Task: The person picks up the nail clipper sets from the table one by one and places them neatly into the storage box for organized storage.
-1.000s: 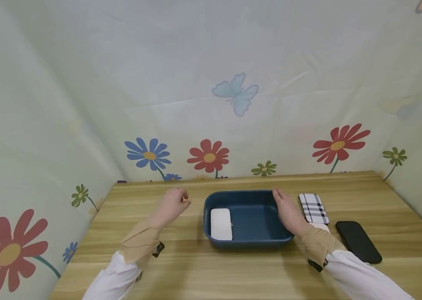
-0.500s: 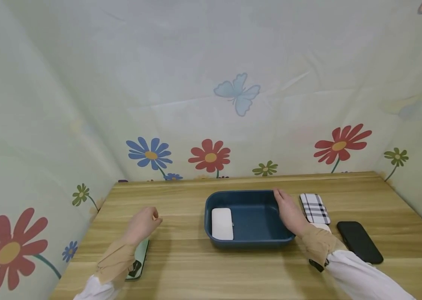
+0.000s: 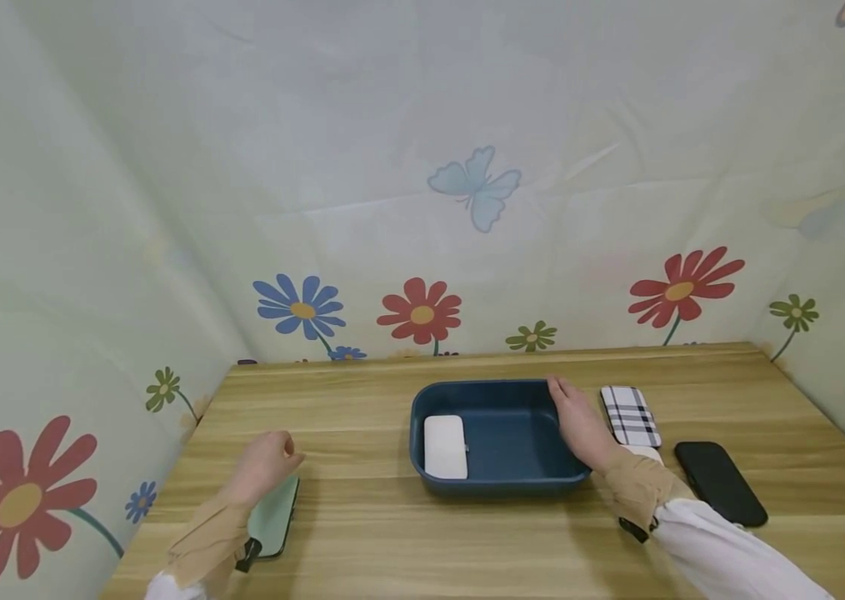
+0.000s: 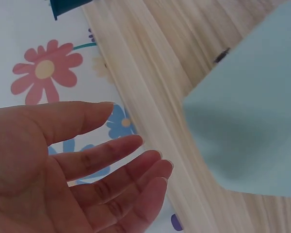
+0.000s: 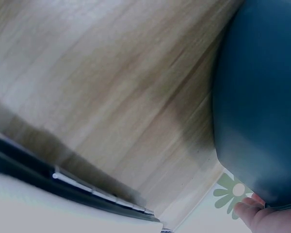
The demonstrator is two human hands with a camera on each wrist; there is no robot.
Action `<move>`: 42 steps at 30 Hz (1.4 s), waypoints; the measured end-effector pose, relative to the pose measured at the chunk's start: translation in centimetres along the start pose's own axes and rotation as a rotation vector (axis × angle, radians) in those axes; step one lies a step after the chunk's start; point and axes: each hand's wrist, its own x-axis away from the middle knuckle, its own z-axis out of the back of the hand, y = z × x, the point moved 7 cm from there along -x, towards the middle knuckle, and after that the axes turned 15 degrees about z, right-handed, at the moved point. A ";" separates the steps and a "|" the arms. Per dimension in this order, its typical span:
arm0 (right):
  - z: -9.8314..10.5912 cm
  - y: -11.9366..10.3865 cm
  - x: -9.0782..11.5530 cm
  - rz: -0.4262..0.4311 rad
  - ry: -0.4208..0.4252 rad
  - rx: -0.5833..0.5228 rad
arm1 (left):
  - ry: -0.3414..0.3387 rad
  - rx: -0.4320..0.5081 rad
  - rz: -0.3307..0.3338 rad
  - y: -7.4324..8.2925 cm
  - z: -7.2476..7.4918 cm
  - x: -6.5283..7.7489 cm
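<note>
My left hand (image 3: 263, 467) hovers beside a pale green flat case (image 3: 274, 521) with a dark edge, partly covered by the wrist in the head view. In the left wrist view, its fingers (image 4: 121, 179) are loosely bent and hold nothing, with the green case (image 4: 252, 116) off to the side. A dark blue rectangular bin (image 3: 516, 433) stands mid-table. My right hand (image 3: 580, 425) grips its right rim near the far corner. Inside the bin, against the left wall, lies a white rounded case (image 3: 444, 447) with a small clasp.
Right of the bin lie a plaid case (image 3: 629, 416) and a black case (image 3: 721, 483). Another white case (image 3: 643, 453), partly hidden by the right wrist, shows a metal hinge in the right wrist view. Flower-printed curtain (image 3: 422, 208) bounds the wooden table (image 3: 407, 550).
My left hand has moved left and nearer, away from the bin, to beside the green case, more of which now shows. The right hand and bin stay put.
</note>
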 end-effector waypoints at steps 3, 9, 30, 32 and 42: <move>0.1 0.0 0.0 0.001 -0.002 0.003 | 0.002 0.000 0.008 -0.5 -0.1 0.1; 0.1 -0.1 0.0 -0.001 0.000 -0.001 | -0.046 -0.035 0.048 -1.7 -0.9 0.3; -0.1 -0.1 0.1 0.022 0.016 0.010 | -0.132 -0.002 0.187 -5.2 -1.7 1.8; -0.1 -0.2 0.1 0.031 0.021 0.012 | -0.138 0.009 0.214 -5.5 -1.7 1.9; 0.0 -0.1 0.1 0.036 0.027 0.021 | -0.120 0.010 0.324 -7.1 -2.3 1.9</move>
